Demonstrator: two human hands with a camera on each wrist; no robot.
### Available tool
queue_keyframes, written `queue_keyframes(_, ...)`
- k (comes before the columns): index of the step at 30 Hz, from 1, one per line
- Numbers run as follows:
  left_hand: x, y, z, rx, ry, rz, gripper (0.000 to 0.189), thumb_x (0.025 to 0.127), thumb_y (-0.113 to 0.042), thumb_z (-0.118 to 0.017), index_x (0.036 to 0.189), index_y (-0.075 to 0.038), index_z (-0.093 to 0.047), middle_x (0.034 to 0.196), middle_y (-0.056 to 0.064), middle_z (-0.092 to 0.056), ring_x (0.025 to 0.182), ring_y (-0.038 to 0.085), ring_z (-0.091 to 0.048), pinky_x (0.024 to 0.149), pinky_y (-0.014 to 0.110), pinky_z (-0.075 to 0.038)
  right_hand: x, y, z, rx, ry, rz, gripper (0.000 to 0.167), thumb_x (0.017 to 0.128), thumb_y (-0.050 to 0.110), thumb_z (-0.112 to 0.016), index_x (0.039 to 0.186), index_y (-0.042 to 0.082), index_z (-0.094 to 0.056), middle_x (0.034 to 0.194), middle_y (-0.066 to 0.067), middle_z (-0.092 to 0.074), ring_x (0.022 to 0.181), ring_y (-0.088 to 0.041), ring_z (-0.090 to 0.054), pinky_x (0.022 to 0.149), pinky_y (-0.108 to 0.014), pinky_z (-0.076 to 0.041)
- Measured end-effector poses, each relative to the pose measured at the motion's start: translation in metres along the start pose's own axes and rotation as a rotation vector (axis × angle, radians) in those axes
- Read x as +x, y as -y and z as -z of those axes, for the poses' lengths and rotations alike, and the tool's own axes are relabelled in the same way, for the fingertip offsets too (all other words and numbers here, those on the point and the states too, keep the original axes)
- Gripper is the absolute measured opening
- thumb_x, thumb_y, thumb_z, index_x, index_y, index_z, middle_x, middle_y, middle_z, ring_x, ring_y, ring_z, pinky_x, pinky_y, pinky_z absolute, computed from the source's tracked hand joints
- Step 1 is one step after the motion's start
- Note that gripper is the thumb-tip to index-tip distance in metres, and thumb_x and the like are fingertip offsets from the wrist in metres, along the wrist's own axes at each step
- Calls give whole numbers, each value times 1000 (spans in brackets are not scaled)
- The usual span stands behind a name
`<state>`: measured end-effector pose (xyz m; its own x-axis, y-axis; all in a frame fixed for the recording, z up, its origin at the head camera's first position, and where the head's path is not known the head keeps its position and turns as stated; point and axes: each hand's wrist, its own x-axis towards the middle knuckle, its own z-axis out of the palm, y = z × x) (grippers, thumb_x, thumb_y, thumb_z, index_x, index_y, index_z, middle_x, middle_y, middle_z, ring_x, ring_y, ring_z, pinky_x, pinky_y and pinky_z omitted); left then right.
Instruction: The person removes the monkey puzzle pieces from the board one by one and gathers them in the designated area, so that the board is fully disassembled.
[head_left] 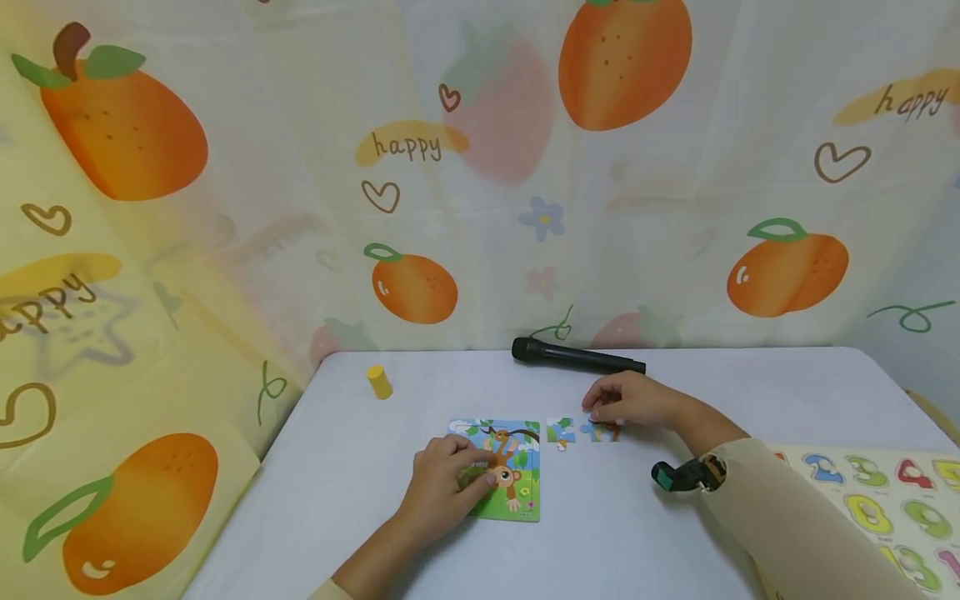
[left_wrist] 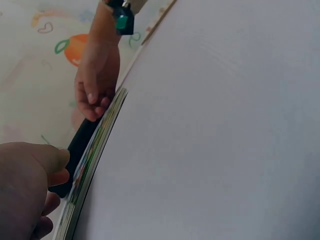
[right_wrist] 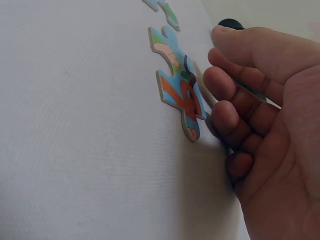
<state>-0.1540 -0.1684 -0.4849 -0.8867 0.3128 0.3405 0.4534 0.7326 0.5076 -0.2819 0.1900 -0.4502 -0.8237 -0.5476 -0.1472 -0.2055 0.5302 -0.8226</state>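
A square monkey jigsaw puzzle [head_left: 525, 505] lies on the white table; its edge looks thick and layered in the left wrist view. My left hand [head_left: 448, 483] rests over its left part, fingers across the picture and hiding some of it. To the right of the puzzle lie two loose jigsaw pieces: a green and blue piece [head_left: 556, 431] and a blue piece with orange-brown [right_wrist: 184, 95]. Just beside the second one is my right hand [head_left: 633, 400], its fingers loosely bent with nothing between them.
A black microphone [head_left: 577, 357] lies at the back of the table. Toward the back left stands a yellow cylinder [head_left: 379, 382]. A board of coloured numbers [head_left: 832, 479] sits at the right, partly under the right sleeve. A fruit-print cloth [head_left: 480, 225] hangs behind.
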Motion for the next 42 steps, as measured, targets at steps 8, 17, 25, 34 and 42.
queue_keyframes(8,7,-6,-10,19,90,-11,37,94,-42,-82,128,-27,-80,111,-8,-61,101,14,-48,83,43,-30,1,6,3,0,-4,-8,21,99,18,-77,116,7,-78,107,-2,-74,98,-21,-60,90,-39,-49)
queue_keyframes(17,8,-3,-13,41,106,-3,44,90,-46,-85,130,-28,-78,111,-8,-59,102,15,-48,85,45,-29,10,11,5,-3,-1,-9,23,100,22,-77,118,9,-77,113,-1,-75,99,-20,-61,90,-38,-49)
queue_keyframes(25,7,-6,-13,48,109,10,44,91,-47,-84,130,-28,-78,111,-8,-59,103,15,-48,86,46,-31,23,21,-6,8,28,27,23,100,22,-78,119,8,-78,106,-1,-72,96,-20,-61,86,-35,-50)
queue_keyframes(34,8,-6,-17,61,100,4,43,91,-48,-84,129,-30,-79,112,-9,-59,104,14,-48,86,45,-31,33,30,-20,-29,55,77,20,99,16,-77,118,9,-78,104,0,-72,98,-19,-64,91,-38,-51)
queue_keyframes(42,6,-4,-14,73,110,3,43,92,-50,-82,130,-30,-78,113,-9,-59,103,14,-48,85,44,-30,45,46,-35,-39,126,154,24,100,18,-76,121,7,-76,106,2,-73,101,-18,-65,90,-37,-52)
